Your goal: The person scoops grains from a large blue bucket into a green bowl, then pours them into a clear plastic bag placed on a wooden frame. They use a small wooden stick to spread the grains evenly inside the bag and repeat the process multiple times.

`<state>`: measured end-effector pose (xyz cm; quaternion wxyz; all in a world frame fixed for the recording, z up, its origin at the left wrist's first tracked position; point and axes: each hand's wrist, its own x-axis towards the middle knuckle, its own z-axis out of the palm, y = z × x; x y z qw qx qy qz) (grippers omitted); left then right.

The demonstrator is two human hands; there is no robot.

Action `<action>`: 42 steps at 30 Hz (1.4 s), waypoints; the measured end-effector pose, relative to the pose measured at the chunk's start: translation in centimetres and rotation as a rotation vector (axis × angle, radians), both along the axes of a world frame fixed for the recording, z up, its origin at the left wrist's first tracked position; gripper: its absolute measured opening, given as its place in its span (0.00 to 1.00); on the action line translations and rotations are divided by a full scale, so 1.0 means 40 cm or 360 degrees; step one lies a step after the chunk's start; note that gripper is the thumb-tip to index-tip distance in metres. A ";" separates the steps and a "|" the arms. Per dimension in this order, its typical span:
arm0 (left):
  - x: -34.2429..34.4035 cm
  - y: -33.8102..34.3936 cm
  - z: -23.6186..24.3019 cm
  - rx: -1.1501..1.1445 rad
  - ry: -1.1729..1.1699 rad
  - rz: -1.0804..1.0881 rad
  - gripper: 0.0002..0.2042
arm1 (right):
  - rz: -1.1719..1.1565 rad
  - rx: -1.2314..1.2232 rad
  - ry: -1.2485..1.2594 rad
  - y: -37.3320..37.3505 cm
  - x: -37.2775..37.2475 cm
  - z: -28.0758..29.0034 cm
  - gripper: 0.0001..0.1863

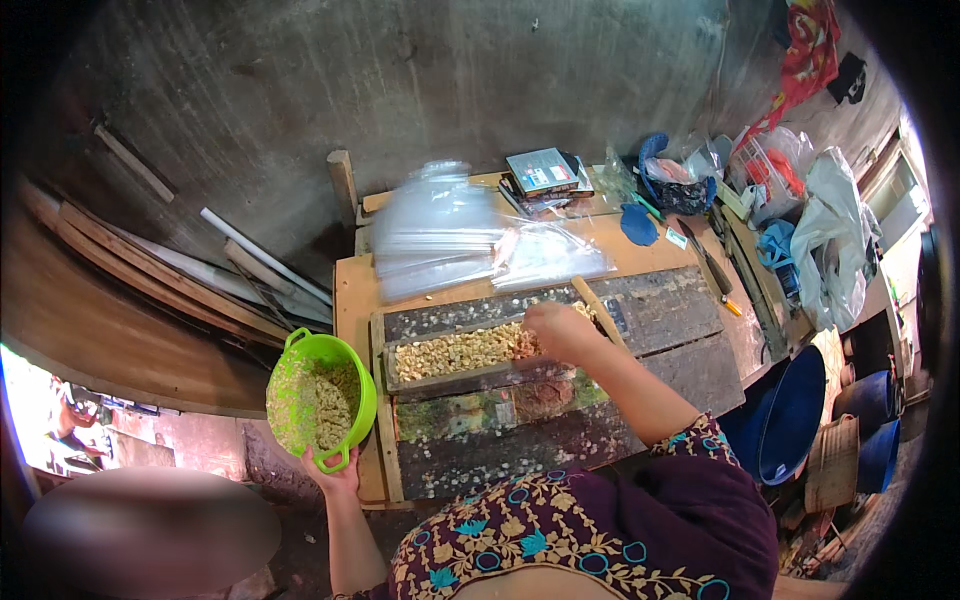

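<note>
My left hand (340, 478) grips the lower handle of a bright green plastic basin (366, 395), which hangs tilted off the table's left edge. Pale, chopped, bean-like grains (325, 405) fill part of the basin and cling to its inner wall. More of these yellowish grains (450, 357) lie in a layer inside a long narrow wooden frame (470, 378) on dark boards. Over the right part of that layer is my right hand (562, 332), its fingers curled downward at the grains. Whatever those fingers hold is hidden.
Clear plastic bags (440, 235) lie behind the frame. A knife (708, 262) rests at the table's right, near a blue flat piece (638, 225). Boxes (545, 172) stand against the wall. Blue tubs (795, 415) sit low at right; planks and pipes (265, 255) lean at left.
</note>
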<state>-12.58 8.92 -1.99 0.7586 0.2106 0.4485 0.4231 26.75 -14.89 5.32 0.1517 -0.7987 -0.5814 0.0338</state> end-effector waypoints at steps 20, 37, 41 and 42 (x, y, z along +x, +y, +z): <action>0.007 -0.008 0.019 0.0044 -0.0048 -0.0109 0.33 | -0.0270 -0.1107 0.0067 0.185 0.251 -0.199 0.11; 0.039 -0.033 0.066 -0.0007 0.0069 0.0050 0.32 | -0.0415 -0.0120 0.0186 0.081 0.228 -0.020 0.08; 0.020 -0.024 0.046 0.0010 0.0052 -0.0014 0.32 | -0.0244 -0.0831 0.0048 0.125 0.314 -0.164 0.10; 0.017 -0.023 0.043 0.0033 0.0043 -0.0035 0.32 | -0.0289 -0.0869 -0.0007 0.128 0.309 -0.183 0.10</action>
